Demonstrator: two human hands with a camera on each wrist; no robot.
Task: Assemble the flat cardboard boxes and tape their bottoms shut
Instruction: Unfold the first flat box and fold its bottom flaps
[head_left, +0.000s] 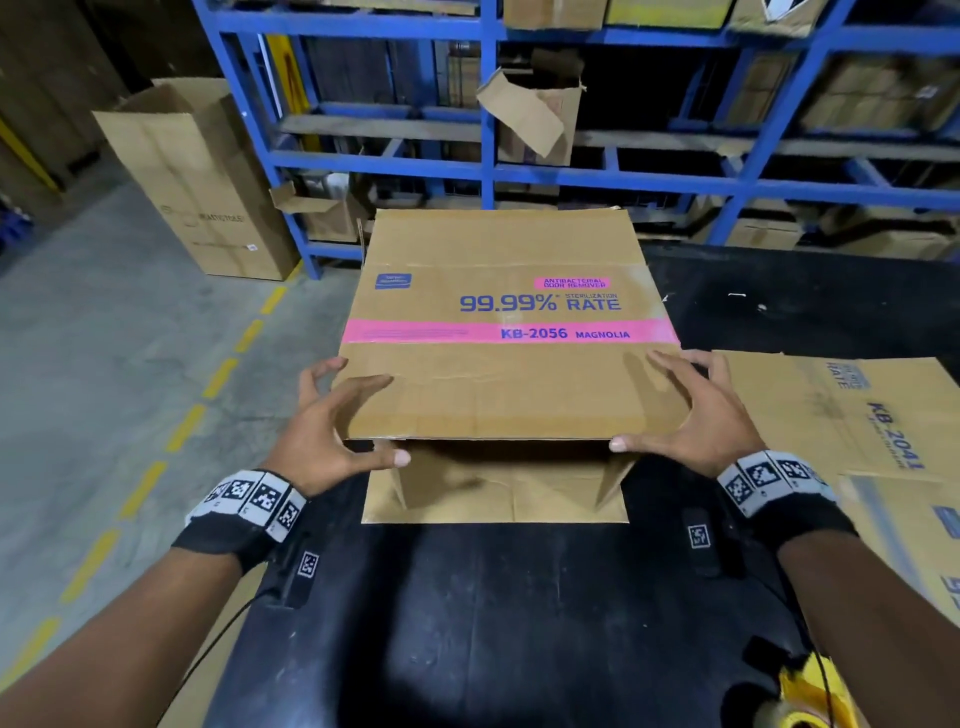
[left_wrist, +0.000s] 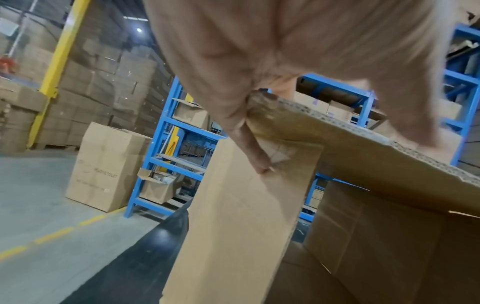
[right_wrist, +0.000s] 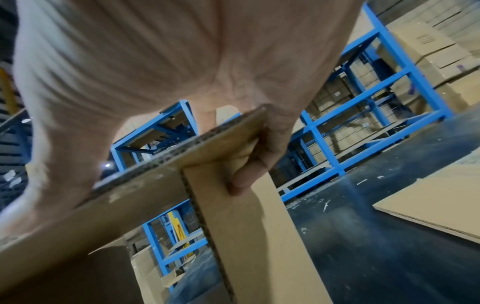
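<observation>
A brown cardboard box (head_left: 509, 312) with a pink band reading "KB-2056 MAGNOLIA" lies on the black table (head_left: 519, 623), partly opened out, its near end gaping toward me. My left hand (head_left: 335, 428) grips the near left corner of the top flap, thumb at the edge and fingers (left_wrist: 255, 150) curled down over the side panel (left_wrist: 233, 226). My right hand (head_left: 685, 415) grips the near right corner the same way, with one finger (right_wrist: 259, 164) wrapped onto the right side panel (right_wrist: 246, 226). The bottom flap (head_left: 493, 493) lies flat on the table.
Flat printed cartons (head_left: 857, 415) are stacked on the table at the right. A yellow tape dispenser (head_left: 810, 696) sits at the bottom right. Blue shelving (head_left: 488, 130) stands behind the table. A tall carton (head_left: 197, 176) stands on the concrete floor at the left.
</observation>
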